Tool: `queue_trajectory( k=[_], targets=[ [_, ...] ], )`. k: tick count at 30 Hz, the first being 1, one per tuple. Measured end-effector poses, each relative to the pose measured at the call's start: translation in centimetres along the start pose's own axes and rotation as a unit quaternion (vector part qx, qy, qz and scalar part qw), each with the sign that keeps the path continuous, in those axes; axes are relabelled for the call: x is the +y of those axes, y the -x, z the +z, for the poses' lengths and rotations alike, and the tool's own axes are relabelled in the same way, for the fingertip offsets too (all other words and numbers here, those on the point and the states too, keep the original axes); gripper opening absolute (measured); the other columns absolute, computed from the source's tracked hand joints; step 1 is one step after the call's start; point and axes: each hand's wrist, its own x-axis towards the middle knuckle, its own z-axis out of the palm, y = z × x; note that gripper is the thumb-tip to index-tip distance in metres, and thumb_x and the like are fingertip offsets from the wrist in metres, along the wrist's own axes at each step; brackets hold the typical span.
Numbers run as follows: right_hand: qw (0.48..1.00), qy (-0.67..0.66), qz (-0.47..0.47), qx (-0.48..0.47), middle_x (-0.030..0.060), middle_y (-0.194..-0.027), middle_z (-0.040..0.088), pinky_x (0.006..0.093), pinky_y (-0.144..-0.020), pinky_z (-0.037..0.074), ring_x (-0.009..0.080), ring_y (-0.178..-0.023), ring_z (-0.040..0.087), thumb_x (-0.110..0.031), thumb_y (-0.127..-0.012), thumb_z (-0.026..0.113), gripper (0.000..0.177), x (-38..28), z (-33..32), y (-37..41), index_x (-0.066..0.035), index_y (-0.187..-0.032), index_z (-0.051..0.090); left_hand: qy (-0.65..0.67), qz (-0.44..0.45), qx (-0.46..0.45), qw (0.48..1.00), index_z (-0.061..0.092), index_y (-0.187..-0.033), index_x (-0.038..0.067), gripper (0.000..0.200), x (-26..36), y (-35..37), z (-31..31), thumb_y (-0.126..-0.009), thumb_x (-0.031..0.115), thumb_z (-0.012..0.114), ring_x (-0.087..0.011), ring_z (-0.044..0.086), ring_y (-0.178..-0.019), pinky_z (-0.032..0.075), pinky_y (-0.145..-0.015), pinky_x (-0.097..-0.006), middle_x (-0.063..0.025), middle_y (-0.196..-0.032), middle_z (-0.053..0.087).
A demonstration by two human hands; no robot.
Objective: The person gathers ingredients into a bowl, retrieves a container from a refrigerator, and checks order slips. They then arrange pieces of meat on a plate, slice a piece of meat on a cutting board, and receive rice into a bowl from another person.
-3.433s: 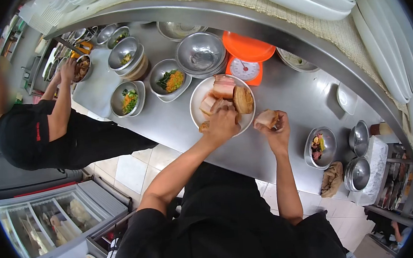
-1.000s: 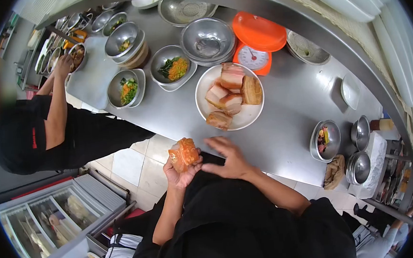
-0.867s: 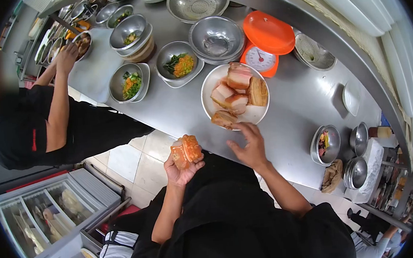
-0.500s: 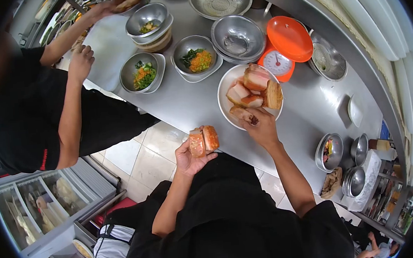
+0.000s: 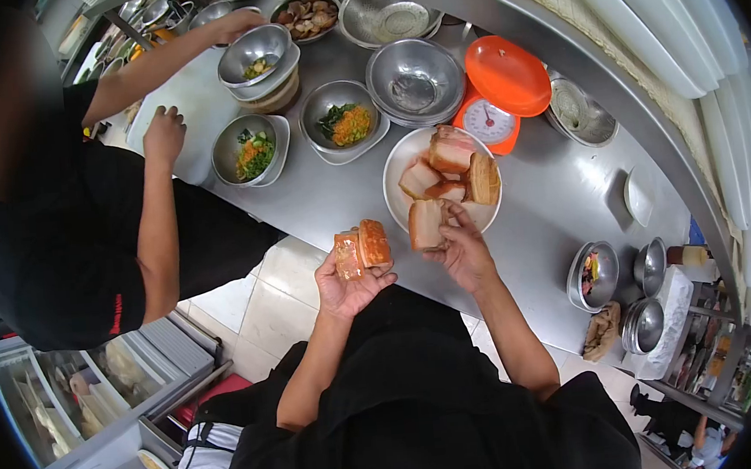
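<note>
My left hand (image 5: 343,295), just off the table's near edge, cups two glossy brown pieces of pork belly (image 5: 363,251) side by side on palm and fingers. Another block of pork belly (image 5: 427,225), pale on the face toward me, is gripped in my right hand (image 5: 468,258) at the near rim of the white bowl (image 5: 395,180). Inside that bowl lie several more chunks of pork belly (image 5: 453,151) with browned skin and pinkish-white cut sides. The fingertips of my right hand are partly hidden behind its piece.
Behind the white bowl stand an orange dial scale (image 5: 488,121) and a steel bowl (image 5: 416,81). Bowls of chopped vegetables (image 5: 345,124) sit left of them. A co-worker's arm (image 5: 157,243) is at the left. Steel bowls (image 5: 594,277) stand far right; a shelf rail overhangs the back.
My right hand has lifted a piece of pork belly from the white bowl and drawn it toward the near rim. My left hand still holds its two pieces. The co-worker's far hand has moved.
</note>
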Motion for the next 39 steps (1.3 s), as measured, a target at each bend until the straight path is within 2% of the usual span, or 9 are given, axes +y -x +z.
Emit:
queue_trajectory(
  k=[3,9,11,18,21,24,27,33,39],
  targets=[
    [0.99,-0.107,0.087,-0.037,0.0065,-0.12,0.051,0.0346,-0.072,0.052,0.0187,-0.103,0.056,-0.012,-0.087,0.044,0.048,0.8,0.3,0.2,-0.014,-0.135,0.034,0.0,0.006,-0.016,1.0,0.048,-0.124,0.006,0.056,-0.1,-0.3,1.4,-0.086,0.046,0.042,-0.032,0.054,-0.1,0.039,-0.088,-0.0495,-0.0179,-0.119,0.054],
    [0.991,-0.102,0.075,-0.053,0.0028,-0.117,0.052,0.0289,-0.066,0.045,0.0145,-0.096,0.054,-0.018,-0.086,0.044,0.048,3.0,1.7,-0.5,-0.011,-0.132,0.038,-0.062,0.05,0.01,0.997,0.049,-0.125,0.008,0.052,-0.8,-1.0,3.2,-0.086,0.042,0.041,-0.0297,0.051,-0.11,0.038,-0.09,-0.0529,-0.013,-0.124,0.053],
    [0.989,-0.103,0.08,-0.064,0.0022,-0.116,0.052,0.0281,-0.064,0.044,0.0138,-0.094,0.054,-0.019,-0.085,0.046,0.047,2.9,1.8,-0.7,-0.012,-0.131,0.038,-0.033,0.045,-0.055,0.997,0.049,-0.125,0.008,0.053,-0.6,-0.8,3.0,-0.086,0.043,0.039,-0.0302,0.051,-0.111,0.038,-0.089,-0.0519,-0.0125,-0.125,0.052],
    [0.996,-0.012,-0.077,-0.038,0.0064,-0.11,0.055,0.0305,-0.072,0.049,0.0157,-0.094,0.056,-0.009,-0.081,0.054,0.047,0.1,1.4,-0.3,-0.005,-0.126,0.04,-0.007,0.055,-0.048,0.997,0.047,-0.126,0.007,0.055,-0.6,-0.3,2.7,-0.087,0.045,0.041,-0.0311,0.05,-0.111,0.04,-0.084,-0.0496,-0.0156,-0.122,0.053],
    [0.985,0.081,-0.144,-0.048,0.0095,-0.104,0.057,0.0312,-0.077,0.05,0.0164,-0.089,0.059,-0.006,-0.081,0.056,0.044,-2.0,3.5,1.5,-0.001,-0.122,0.042,-0.062,0.079,-0.04,0.994,0.045,-0.128,0.009,0.047,-0.6,-0.3,2.8,-0.089,0.037,0.045,-0.0303,0.046,-0.117,0.039,-0.091,-0.051,-0.0105,-0.128,0.05],
    [0.845,0.377,-0.376,-0.053,0.0094,-0.107,0.056,0.0287,-0.081,0.046,0.0158,-0.094,0.057,-0.001,-0.074,0.065,0.049,-2.5,6.5,3.0,0.002,-0.119,0.047,-0.067,0.136,0.028,0.988,0.039,-0.133,0.01,0.049,-1.0,-1.1,3.0,-0.09,0.032,0.048,-0.031,0.045,-0.119,0.04,-0.092,-0.0509,-0.0113,-0.131,0.047],
    [0.701,0.482,-0.526,-0.008,0.0106,-0.097,0.058,0.0326,-0.076,0.046,0.0247,-0.081,0.06,-0.002,-0.062,0.069,0.046,-1.3,10.2,3.2,-0.002,-0.107,0.06,-0.123,0.232,0.038,0.964,0.031,-0.138,0.012,0.049,-1.4,-2.3,2.2,-0.091,0.019,0.044,-0.0304,0.047,-0.119,0.04,-0.099,-0.0419,-0.0132,-0.132,0.045],
    [0.558,0.605,-0.568,0.033,0.0008,-0.083,0.05,0.0343,-0.063,0.034,0.019,-0.077,0.05,-0.009,-0.056,0.065,0.048,2.1,10.6,0.6,-0.012,-0.105,0.064,-0.134,0.261,0.027,0.956,0.038,-0.13,0.014,0.036,-2.4,-2.9,4.8,-0.096,0.026,0.037,-0.0266,0.051,-0.111,0.041,-0.097,-0.038,-0.015,-0.121,0.05],
    [0.515,0.681,-0.52,0.012,0.0026,-0.085,0.047,0.035,-0.065,0.033,0.0207,-0.079,0.044,-0.02,-0.066,0.063,0.05,2.1,11.2,1.7,-0.011,-0.115,0.058,-0.093,0.268,-0.066,0.957,0.046,-0.125,0.003,0.041,-2.1,-1.9,6.6,-0.095,0.03,0.034,-0.027,0.052,-0.109,0.038,-0.098,-0.0376,-0.013,-0.119,0.054]
  ],
)
